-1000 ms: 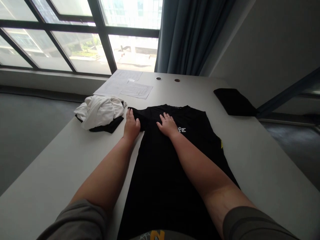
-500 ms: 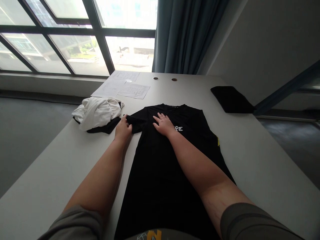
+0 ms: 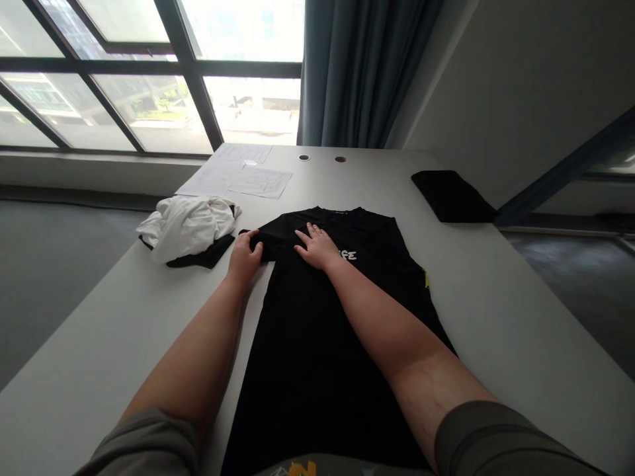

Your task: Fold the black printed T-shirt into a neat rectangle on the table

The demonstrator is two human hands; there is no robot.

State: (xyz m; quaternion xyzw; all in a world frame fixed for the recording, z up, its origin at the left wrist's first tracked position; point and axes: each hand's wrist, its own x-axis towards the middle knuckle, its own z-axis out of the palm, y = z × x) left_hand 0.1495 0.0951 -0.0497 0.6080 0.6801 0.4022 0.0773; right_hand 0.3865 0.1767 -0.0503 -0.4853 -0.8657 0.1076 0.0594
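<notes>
A black T-shirt [image 3: 317, 344] with white lettering lies flat along the white table [image 3: 496, 297], collar away from me. My left hand [image 3: 244, 254] rests on the shirt's left sleeve, fingers curled over the sleeve edge as if gripping it. My right hand [image 3: 315, 247] lies flat on the chest of the shirt, fingers spread, just left of the lettering.
A crumpled white garment [image 3: 191, 223] on a dark cloth lies left of the shirt. Paper sheets [image 3: 238, 175] sit at the far left, and a folded black cloth [image 3: 452, 196] at the far right. Behind are a window and blue curtain [image 3: 357, 73].
My left hand has drawn slightly back from flat on the sleeve and curled over its edge. My right hand stays pressed on the chest. The view has shifted a little.
</notes>
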